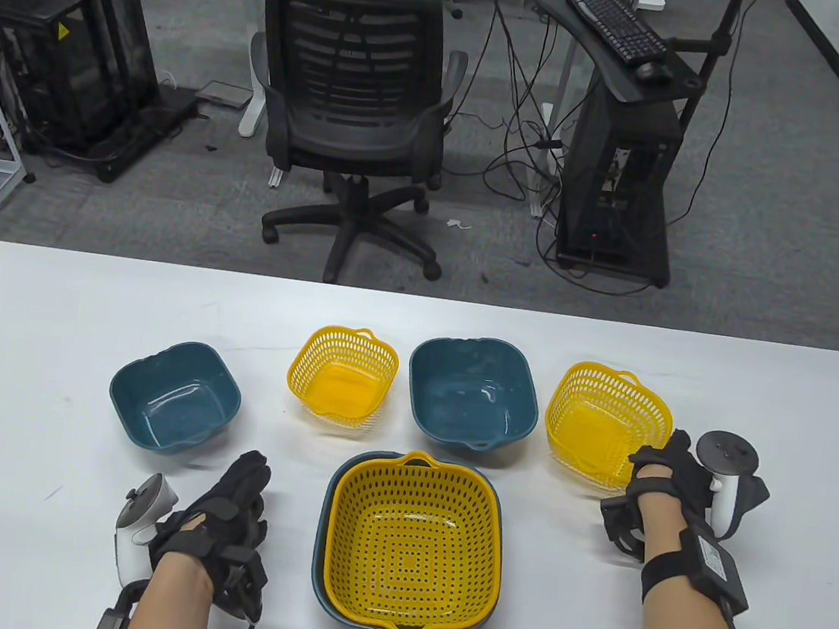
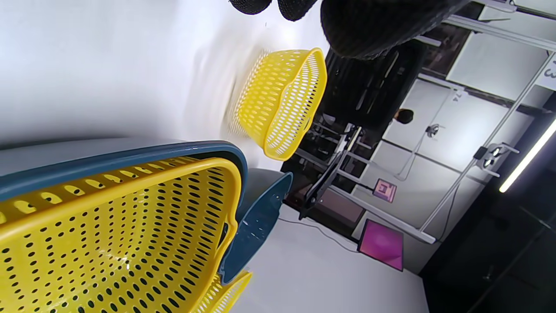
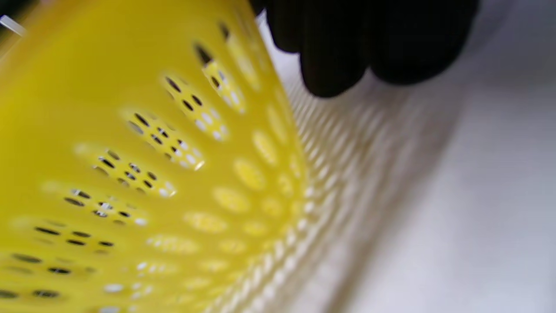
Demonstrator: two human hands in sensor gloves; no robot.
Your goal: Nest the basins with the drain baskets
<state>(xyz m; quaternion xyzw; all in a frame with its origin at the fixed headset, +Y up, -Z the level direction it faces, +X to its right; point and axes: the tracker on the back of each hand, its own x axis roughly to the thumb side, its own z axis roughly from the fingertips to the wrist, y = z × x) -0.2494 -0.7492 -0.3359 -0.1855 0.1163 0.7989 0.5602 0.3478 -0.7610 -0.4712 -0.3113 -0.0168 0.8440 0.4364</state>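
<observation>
**Mia:** Where is the big yellow basket (image 1: 411,539)?

**Ben:** It sits inside the big blue basin (image 1: 323,547), at 6 o'clock on the white bench (image 1: 20,327). Only the blue rim peeks out around it.

**Mia:** And the left hand (image 1: 226,520)?

**Ben:** It lies flat on the bench at 9 o'clock from that big basket, near it but not touching. Its fingers (image 1: 251,473) are straight and close together, holding nothing. They point up toward the small blue basin (image 1: 174,397) at 11 o'clock from the hand.

**Mia:** What about the right hand (image 1: 663,478)?

**Ben:** It is at the right yellow basket (image 1: 605,423), on the basket's 4 o'clock side. The fingers (image 3: 334,56) curl close beside the holey wall near the rim. I cannot tell if they pinch it or only touch it.

**Mia:** What else is there?

**Ben:** A middle blue basin (image 1: 471,391) stands at 12 o'clock from the big basket. The left yellow basket (image 1: 342,374) stands at 9 o'clock from that basin. They stand apart, with nothing inside.
</observation>
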